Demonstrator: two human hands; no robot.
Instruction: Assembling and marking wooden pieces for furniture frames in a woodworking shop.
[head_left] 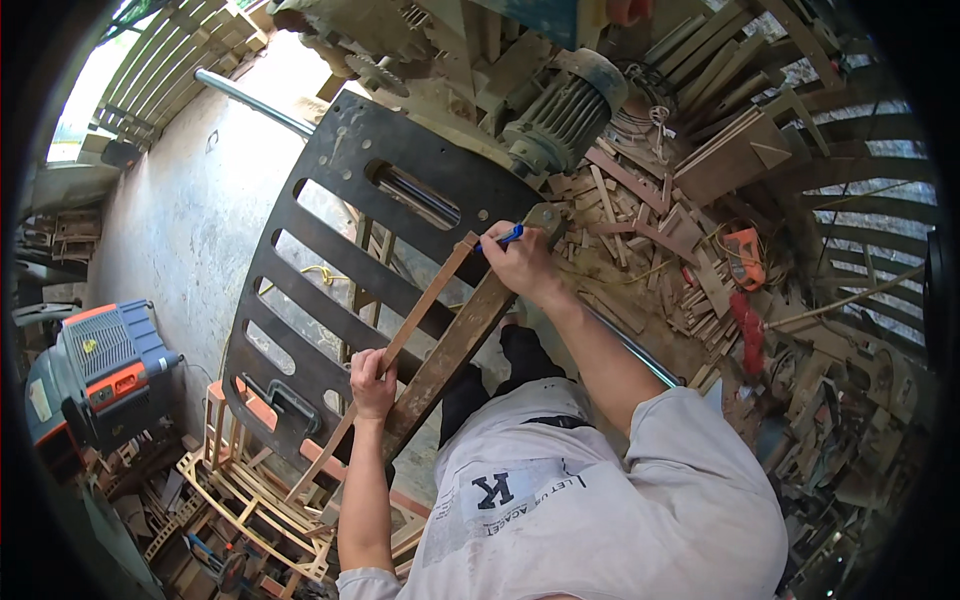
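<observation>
A long, thin wooden strip lies slantwise over a dark slotted metal machine table. My left hand is closed around the strip's middle part, with the lower end running on past my wrist. At the strip's far end, my right hand pinches a blue pen, its tip close to the wood. The exact point of contact is too small to make out. A thick, worn wooden beam runs along the table's near edge, just under my right wrist and beside the strip.
A grey electric motor sits beyond the table. Wood offcuts cover the floor at right, near an orange tool. At left stands an orange and grey machine housing. A slatted wooden frame lies lower left. A metal clamp grips the table's left end.
</observation>
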